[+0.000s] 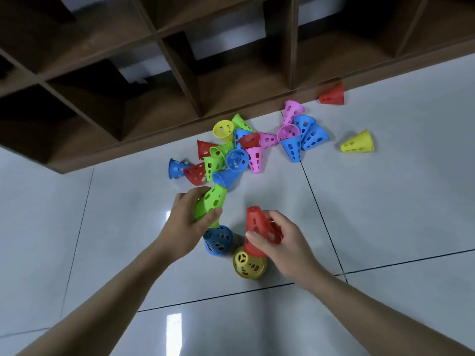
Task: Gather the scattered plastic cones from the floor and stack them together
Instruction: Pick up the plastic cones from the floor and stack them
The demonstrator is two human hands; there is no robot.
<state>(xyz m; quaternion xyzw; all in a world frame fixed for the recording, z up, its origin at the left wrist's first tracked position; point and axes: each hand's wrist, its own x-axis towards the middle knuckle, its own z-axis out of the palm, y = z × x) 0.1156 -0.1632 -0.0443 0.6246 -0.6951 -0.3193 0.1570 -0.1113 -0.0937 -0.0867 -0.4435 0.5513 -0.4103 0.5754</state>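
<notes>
Left hand (189,222) gripping green cone (209,205); right hand (279,240) gripping red cone (258,228). Pile at 12 o'clock (231,152) overlapped, uncountable. Two upright stacks: blue (218,241), yellow (248,264).

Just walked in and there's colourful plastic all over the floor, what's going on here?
A person is tidying up perforated plastic cones. The left hand grips a green cone, the right hand a red cone, right above a yellow stack standing on the tiled floor. A blue stack stands beside it. Most cones still lie in a mixed pile by the wooden shelf unit.
</notes>
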